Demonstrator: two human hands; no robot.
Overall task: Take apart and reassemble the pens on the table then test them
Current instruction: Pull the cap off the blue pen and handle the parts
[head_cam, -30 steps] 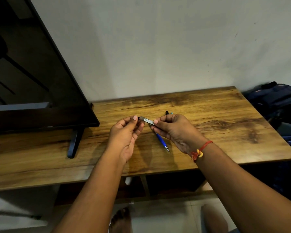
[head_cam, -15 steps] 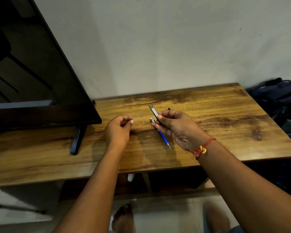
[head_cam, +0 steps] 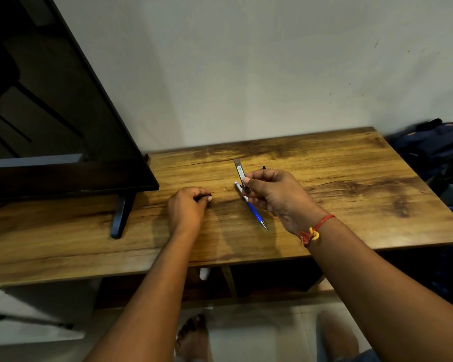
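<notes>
Two grips centre-frame: right hand [head_cam: 270,190] pinches the grey barrel [head_cam: 239,171] aloft, probably for dismantling; left hand [head_cam: 187,205] rests a dark piece [head_cam: 209,197] on the table [head_cam: 351,165].

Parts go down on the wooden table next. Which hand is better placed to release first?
Left, probably. The left hand sits low at the wooden table, pinching a small dark pen piece near the surface. The right hand grips the grey labelled pen barrel raised over the blue pen.
</notes>
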